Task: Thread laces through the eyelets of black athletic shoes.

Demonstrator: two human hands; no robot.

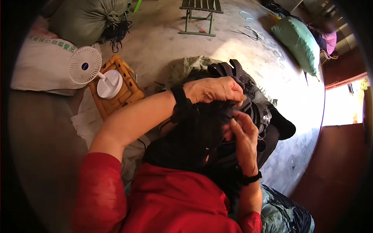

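A heap of black fabric pieces and straps point(254, 87) lies across my lap and knees. Above it my left hand point(215, 90) is closed, thumb and fingers pinched together at a piece of black fabric point(217, 108). Just below and to the right, my right hand point(245, 134) has its fingers curled in a pinch at the edge of that same dark fabric. The two sets of fingertips are close together. What exactly lies between them is dark and hard to make out. Black bands circle both wrists.
To the left a small white fan point(85, 65) stands on a bamboo stool point(128, 91), beside a white sack point(42, 70) and a grey-green sack point(83, 23). A folding stool point(200, 17) is ahead. Farther right are a green sack point(297, 40) and a person in pink point(330, 42).
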